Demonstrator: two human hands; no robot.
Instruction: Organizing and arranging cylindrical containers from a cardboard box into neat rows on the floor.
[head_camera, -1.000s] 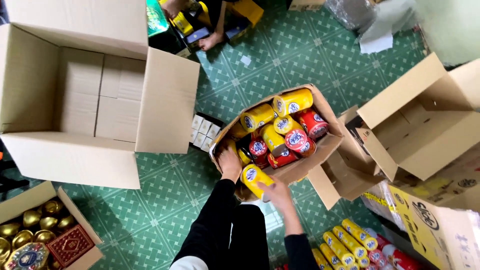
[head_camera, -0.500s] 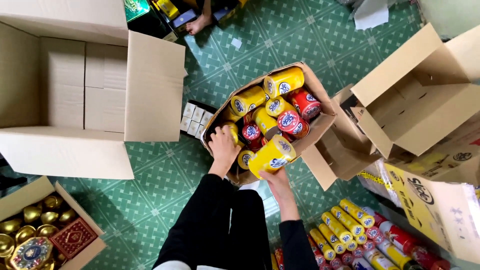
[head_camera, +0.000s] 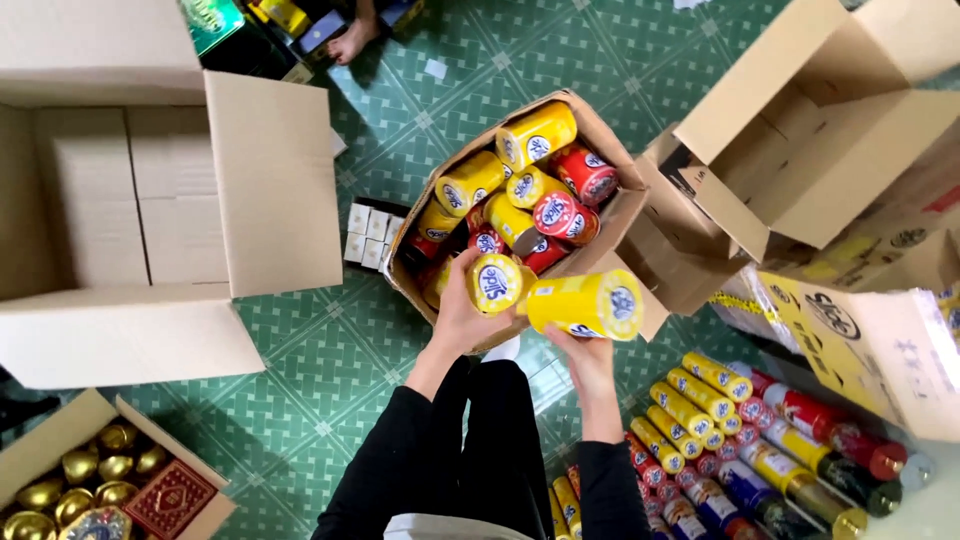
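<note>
Each hand has its grip closed around one can. The left hand (head_camera: 462, 312) holds a yellow can (head_camera: 497, 283) by its side at the near rim of the tilted box (head_camera: 612, 215), the can's round end turned up toward the camera. The right hand (head_camera: 590, 352) cups a second yellow can (head_camera: 588, 304) from below; this one lies sideways just outside the box's near edge, touching or nearly touching the first.

The tilted box is a small brown carton, leaning so that its open mouth faces up. It is well stocked with yellow and red cans lying in loose layers, among them a yellow one at the far end (head_camera: 536, 135) and a red one beside it (head_camera: 585, 175). Judging by the crowding, little room is left inside, though gaps between the cans cannot be made out clearly.

To the right, on the green tiled floor (head_camera: 330, 360), a long row of yellow, red and dark cans (head_camera: 720, 430) lies outside any carton, so plenty of cans are loose. A large open empty carton (head_camera: 150, 200) stands at left, and another open carton (head_camera: 830, 130) at right. A box of gold ornaments (head_camera: 90, 480) sits at lower left. A small tray of white packets (head_camera: 368, 232) lies just behind the tilted box. Another person's foot (head_camera: 352, 40) shows at the top.
</note>
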